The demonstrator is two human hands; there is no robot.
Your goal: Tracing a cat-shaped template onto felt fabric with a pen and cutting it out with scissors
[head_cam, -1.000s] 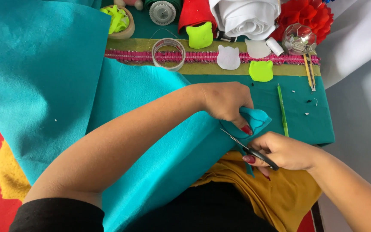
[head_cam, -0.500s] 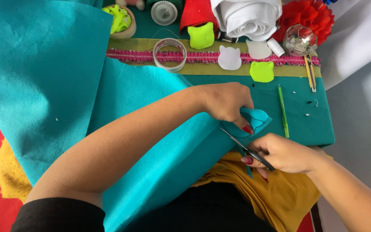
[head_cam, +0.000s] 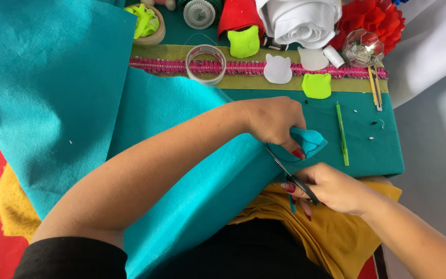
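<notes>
Our left hand point(head_cam: 274, 120) pinches the teal felt point(head_cam: 202, 170) corner at the tabletop edge; our right hand point(head_cam: 336, 188) grips small scissors point(head_cam: 291, 174), blades at the fold. We judge short snips along the drawn line, felt kept taut, cut cleanest.

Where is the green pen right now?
In the head view, the green pen lies lengthwise on the dark teal cloth, right of centre. It sits just right of the left hand pinching the teal felt, below a neon cat-shaped cutout.
</notes>
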